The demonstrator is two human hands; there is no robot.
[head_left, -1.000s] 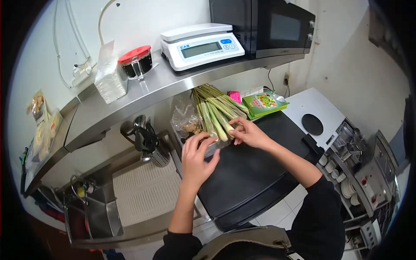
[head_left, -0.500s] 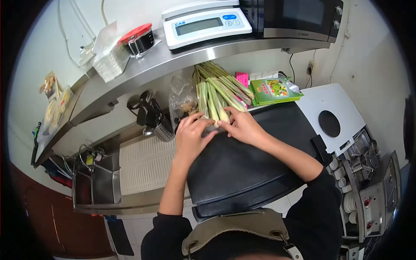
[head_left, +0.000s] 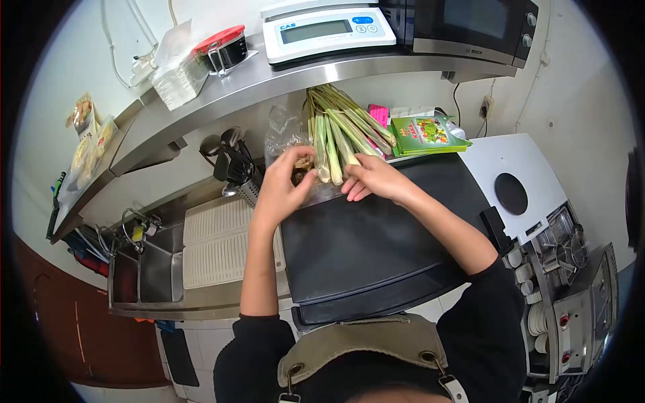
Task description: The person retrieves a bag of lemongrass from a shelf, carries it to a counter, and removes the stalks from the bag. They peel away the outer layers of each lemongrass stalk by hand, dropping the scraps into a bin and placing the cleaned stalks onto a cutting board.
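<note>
A bundle of lemongrass stalks (head_left: 329, 144) lies below the metal shelf, its pale bulb ends pointing toward me. My right hand (head_left: 379, 179) is at the right of the front bulbs, thumb and fingers closed around the end of one stalk. Left of the bundle, my left hand (head_left: 283, 188) is open, its fingers curved and thumb held apart. Just past its fingertips, brown knobbly pieces (head_left: 304, 168) show partly, beside a crumpled clear plastic bag (head_left: 279, 131). Both hands are over the back edge of a black flat-topped lid (head_left: 376, 228).
A green packet (head_left: 424, 133) lies right of the stalks. Black utensils (head_left: 236, 161) stand in a metal holder at left, near a ribbed drainboard (head_left: 225, 235) and sink (head_left: 161, 269). Above, the shelf (head_left: 322, 77) carries a scale (head_left: 329, 33) and a microwave (head_left: 463, 27).
My left hand has moved left, away from the bulb ends, and its fingers have opened. My right hand stays at the stalks, its fingers shifted slightly. The whole view has shifted a little.
</note>
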